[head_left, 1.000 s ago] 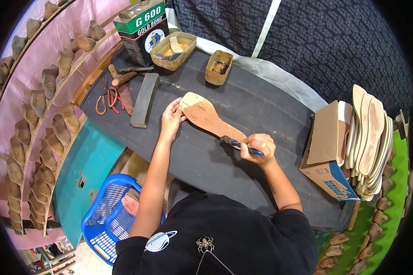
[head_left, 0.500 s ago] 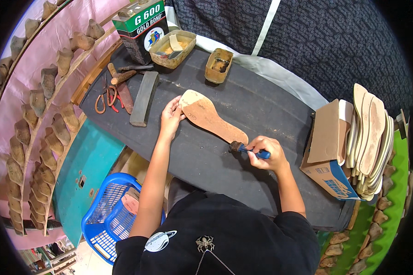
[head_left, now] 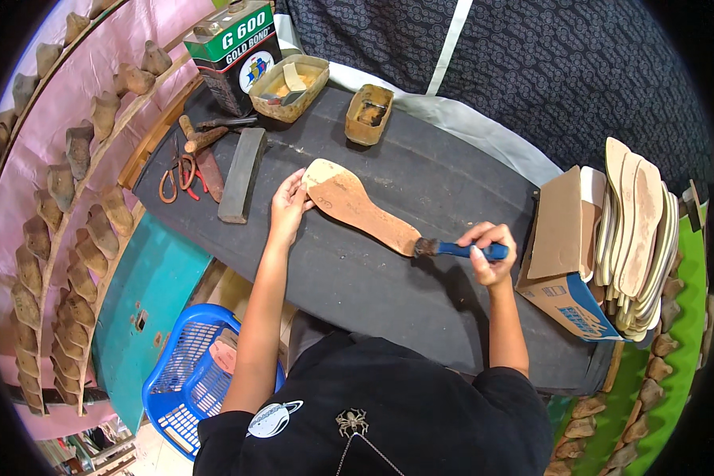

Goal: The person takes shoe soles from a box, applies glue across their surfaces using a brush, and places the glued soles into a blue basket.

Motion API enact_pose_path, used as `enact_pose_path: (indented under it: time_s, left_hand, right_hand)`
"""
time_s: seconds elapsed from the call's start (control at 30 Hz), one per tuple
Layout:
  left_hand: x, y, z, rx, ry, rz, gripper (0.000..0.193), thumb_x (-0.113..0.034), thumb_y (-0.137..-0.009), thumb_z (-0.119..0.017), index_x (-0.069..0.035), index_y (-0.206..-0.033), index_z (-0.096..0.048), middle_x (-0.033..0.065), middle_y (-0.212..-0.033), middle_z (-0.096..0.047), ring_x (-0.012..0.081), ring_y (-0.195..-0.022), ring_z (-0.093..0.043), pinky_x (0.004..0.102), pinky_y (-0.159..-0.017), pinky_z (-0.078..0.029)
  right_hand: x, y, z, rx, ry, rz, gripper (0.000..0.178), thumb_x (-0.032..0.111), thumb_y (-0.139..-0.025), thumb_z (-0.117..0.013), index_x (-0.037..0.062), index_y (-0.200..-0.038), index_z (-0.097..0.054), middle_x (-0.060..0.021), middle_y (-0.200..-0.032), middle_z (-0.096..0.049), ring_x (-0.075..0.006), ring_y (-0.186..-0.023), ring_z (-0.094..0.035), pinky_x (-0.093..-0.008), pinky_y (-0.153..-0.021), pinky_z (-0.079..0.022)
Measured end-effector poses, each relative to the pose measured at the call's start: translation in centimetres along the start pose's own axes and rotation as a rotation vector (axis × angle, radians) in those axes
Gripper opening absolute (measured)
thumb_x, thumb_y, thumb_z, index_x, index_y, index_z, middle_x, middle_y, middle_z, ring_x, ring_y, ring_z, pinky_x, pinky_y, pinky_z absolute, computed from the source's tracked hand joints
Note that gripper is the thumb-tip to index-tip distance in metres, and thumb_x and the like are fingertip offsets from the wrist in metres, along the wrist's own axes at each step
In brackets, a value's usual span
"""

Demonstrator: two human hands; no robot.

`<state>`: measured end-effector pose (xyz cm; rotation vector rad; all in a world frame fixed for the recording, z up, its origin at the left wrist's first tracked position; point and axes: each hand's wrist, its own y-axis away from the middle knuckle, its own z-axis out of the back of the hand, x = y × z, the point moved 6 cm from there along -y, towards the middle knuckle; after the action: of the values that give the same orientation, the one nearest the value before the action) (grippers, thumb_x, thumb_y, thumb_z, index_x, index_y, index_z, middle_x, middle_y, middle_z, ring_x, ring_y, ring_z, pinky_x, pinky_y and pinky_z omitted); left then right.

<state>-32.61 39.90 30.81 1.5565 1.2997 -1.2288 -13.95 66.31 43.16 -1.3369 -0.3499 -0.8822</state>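
Note:
A tan shoe insole [head_left: 358, 208] lies slantwise over the dark worktable, its wide toe end at the left and its heel toward the right. The toe tip is paler than the rest. My left hand [head_left: 290, 208] grips the edge at the wide end between thumb and fingers. In my right hand [head_left: 490, 252] is a brush [head_left: 462, 250] with a blue handle, the fingers closed round it. Its dark, clotted bristles touch the heel end of the insole.
A small tub [head_left: 369, 115], a wider tub [head_left: 289, 89] with scraps, and a green-black can [head_left: 232, 59] stand at the back. Left are a grey block [head_left: 243, 176], scissors [head_left: 184, 170] and a hammer [head_left: 201, 136]. At right, a carton [head_left: 562, 262] adjoins stacked insoles [head_left: 639, 230]. A blue basket [head_left: 184, 373] sits below.
My right hand has moved right and slightly up, and the brush has turned from slanting to nearly level. Its bristles remain at the heel end. My left hand keeps its hold.

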Motion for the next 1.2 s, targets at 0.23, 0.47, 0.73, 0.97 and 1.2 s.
enact_pose_path:
  time_s: [0.23, 0.47, 0.73, 0.97, 1.2]
  left_hand:
    - [0.2, -0.1, -0.1, 0.017, 0.013, -0.011, 0.037, -0.012, -0.087, -0.043, 0.001, -0.120, -0.035, 0.0096, -0.114, -0.048, 0.0131, -0.095, -0.051, 0.0238, -0.074, -0.045]
    - [0.1, -0.1, 0.1, 0.023, 0.014, -0.011, 0.037, -0.012, -0.087, -0.042, 0.001, -0.121, -0.035, 0.0087, -0.113, -0.048, 0.0126, -0.095, -0.051, 0.0240, -0.075, -0.044]
    - [0.1, -0.2, 0.2, 0.006, 0.052, -0.022, 0.037, -0.012, -0.087, -0.043, 0.000, -0.121, -0.035, 0.0078, -0.113, -0.048, 0.0117, -0.094, -0.051, 0.0227, -0.073, -0.044]
    - [0.2, -0.2, 0.5, 0.008, 0.096, -0.036, 0.038, -0.013, -0.086, -0.044, 0.000, -0.121, -0.034, 0.0080, -0.113, -0.049, 0.0116, -0.093, -0.052, 0.0223, -0.072, -0.045]
    - [-0.2, 0.0, 0.1, 0.002, 0.081, -0.030, 0.039, -0.013, -0.087, -0.043, 0.001, -0.122, -0.033, 0.0090, -0.114, -0.048, 0.0143, -0.095, -0.052, 0.0248, -0.072, -0.046]
  right_hand:
    - [-0.2, -0.1, -3.6, 0.190, 0.028, 0.048, 0.013, 0.003, -0.065, -0.054, 0.0040, -0.070, -0.042, -0.0126, -0.069, -0.057, -0.0222, -0.061, -0.057, -0.0288, -0.054, -0.045]
    - [-0.4, 0.2, -1.3, 0.132, 0.148, 0.173, 0.012, 0.006, -0.062, -0.052, 0.0046, -0.065, -0.041, -0.0107, -0.058, -0.054, -0.0211, -0.049, -0.054, -0.0280, -0.044, -0.041]
    - [-4.9, -4.6, -0.3, -0.281, -0.188, -0.148, 0.014, 0.011, -0.078, -0.049, 0.0051, -0.082, -0.038, -0.0140, -0.074, -0.056, -0.0141, -0.060, -0.051, -0.0249, -0.054, -0.043]
    - [-10.9, -12.3, -4.7, -0.360, -0.305, -0.054, 0.014, 0.011, -0.084, -0.050, 0.0021, -0.093, -0.044, -0.0082, -0.088, -0.055, -0.0109, -0.072, -0.054, -0.0230, -0.065, -0.047]
    - [-13.3, -16.0, -8.5, -0.183, 0.196, -0.044, 0.016, 0.015, -0.078, -0.056, 0.0016, -0.084, -0.050, -0.0081, -0.074, -0.054, -0.0146, -0.062, -0.055, -0.0257, -0.056, -0.043]
